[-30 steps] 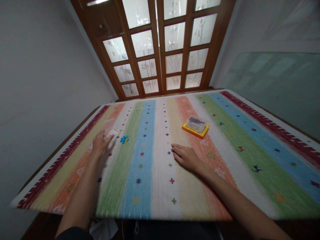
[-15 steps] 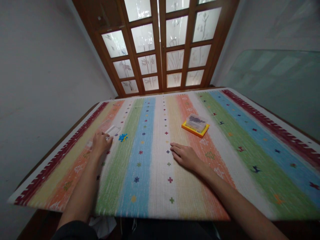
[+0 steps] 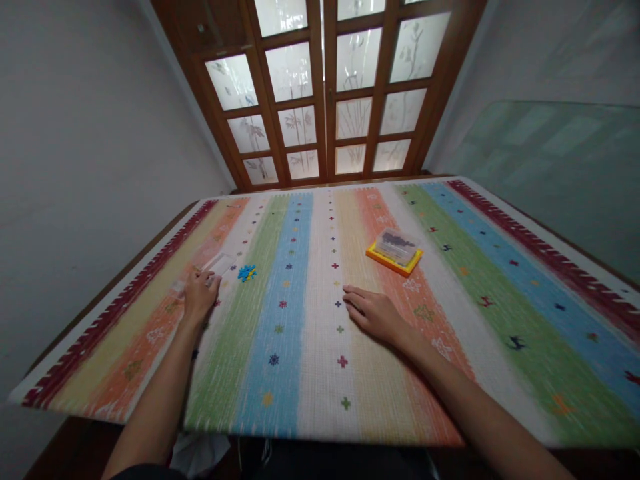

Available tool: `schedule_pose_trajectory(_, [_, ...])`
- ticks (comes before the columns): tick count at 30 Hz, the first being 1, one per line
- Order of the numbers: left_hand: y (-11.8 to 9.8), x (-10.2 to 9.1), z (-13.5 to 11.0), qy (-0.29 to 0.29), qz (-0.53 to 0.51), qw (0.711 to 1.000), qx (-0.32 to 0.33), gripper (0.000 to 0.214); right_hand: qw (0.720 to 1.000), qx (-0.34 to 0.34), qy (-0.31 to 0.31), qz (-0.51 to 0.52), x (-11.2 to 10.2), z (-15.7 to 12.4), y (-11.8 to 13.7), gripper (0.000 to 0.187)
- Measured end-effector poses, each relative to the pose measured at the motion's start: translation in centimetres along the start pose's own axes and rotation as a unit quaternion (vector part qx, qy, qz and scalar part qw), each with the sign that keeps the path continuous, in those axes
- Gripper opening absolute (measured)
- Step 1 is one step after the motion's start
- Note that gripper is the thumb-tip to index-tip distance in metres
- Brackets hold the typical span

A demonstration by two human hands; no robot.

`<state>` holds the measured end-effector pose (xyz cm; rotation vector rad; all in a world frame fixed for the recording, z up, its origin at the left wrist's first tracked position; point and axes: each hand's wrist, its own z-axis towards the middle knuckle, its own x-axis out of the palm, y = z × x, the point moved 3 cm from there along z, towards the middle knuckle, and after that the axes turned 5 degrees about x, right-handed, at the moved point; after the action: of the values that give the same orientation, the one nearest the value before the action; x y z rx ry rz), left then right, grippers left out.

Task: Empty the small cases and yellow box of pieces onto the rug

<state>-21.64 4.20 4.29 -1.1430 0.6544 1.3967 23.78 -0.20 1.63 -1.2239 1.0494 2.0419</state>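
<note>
At the left of the table, my left hand (image 3: 201, 293) has its fingers closed at the near edge of a clear plastic case (image 3: 221, 265), which lies on or just above the cloth. A small heap of blue and yellow pieces (image 3: 247, 273) sits right of that case. My right hand (image 3: 373, 310) rests palm down on the tablecloth near the middle, fingers stretched out and holding nothing. Beyond it, a yellow tray (image 3: 395, 267) carries a clear box (image 3: 397, 245) with dark small contents.
A striped tablecloth (image 3: 320, 347) with small printed figures covers the table. Wooden doors with frosted panes (image 3: 300, 127) stand behind the far edge. A pale green glass panel (image 3: 560, 160) leans at the right, and a plain wall (image 3: 90, 147) is at the left.
My left hand has shifted slightly to the left, and the clear case with it; the case now looks flatter. My right hand stays in place. The view has moved a little.
</note>
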Motion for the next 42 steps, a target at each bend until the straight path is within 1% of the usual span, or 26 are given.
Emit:
schedule_pose_trajectory(7, [0.5, -0.1, -0.5, -0.006, -0.011, 1.000, -0.024, 0.029, 1.000, 0.000, -0.011, 0.000, 0.1, 0.0, -0.1, 0.029])
schedule_pose_trajectory(18, [0.1, -0.5, -1.4, -0.026, -0.010, 0.999, -0.024, 0.024, 1.000, -0.003, -0.019, 0.002, 0.0, 0.0, 0.0, 0.028])
schedule_pose_trajectory(25, [0.0, -0.1, -1.2, -0.033, -0.013, 0.999, -0.028, 0.031, 1.000, -0.005, -0.016, 0.007, 0.1, 0.1, 0.0, 0.027])
schedule_pose_trajectory(28, [0.1, -0.1, -1.2, -0.033, -0.020, 0.999, -0.023, 0.033, 0.999, -0.029, -0.026, 0.025, -0.2, 0.0, 0.1, 0.028])
schedule_pose_trajectory(30, [0.1, -0.2, -1.2, -0.039, -0.025, 0.999, -0.013, 0.035, 0.997, -0.046, -0.042, 0.050, -1.1, -0.1, 0.1, 0.028])
schedule_pose_trajectory(32, [-0.1, -0.4, -1.3, -0.056, -0.024, 0.998, 0.008, 0.039, 0.994, -0.048, -0.073, 0.069, -2.4, -0.3, -0.4, 0.028])
schedule_pose_trajectory(35, [-1.1, -0.7, -1.6, -0.088, -0.007, 0.994, 0.065, 0.042, 0.988, -0.050, -0.132, 0.071, -5.3, -0.5, -2.3, 0.028])
schedule_pose_trajectory(37, [-2.2, -0.6, -1.7, -0.102, -0.011, 0.990, 0.100, 0.041, 0.986, -0.034, -0.153, 0.051, -7.2, -0.6, -4.2, 0.027])
schedule_pose_trajectory(39, [-3.5, 0.1, -1.6, -0.093, -0.039, 0.986, 0.132, 0.042, 0.987, -0.003, -0.158, 0.013, -8.8, -0.5, -6.3, 0.029])
schedule_pose_trajectory(40, [-4.2, 0.6, -1.4, -0.078, -0.057, 0.984, 0.150, 0.044, 0.988, 0.013, -0.156, -0.014, -9.3, -0.4, -7.4, 0.031])
schedule_pose_trajectory(42, [-5.5, 2.0, -1.0, -0.029, -0.089, 0.979, 0.183, 0.048, 0.986, 0.044, -0.148, -0.067, -10.1, -0.1, -9.3, 0.036])
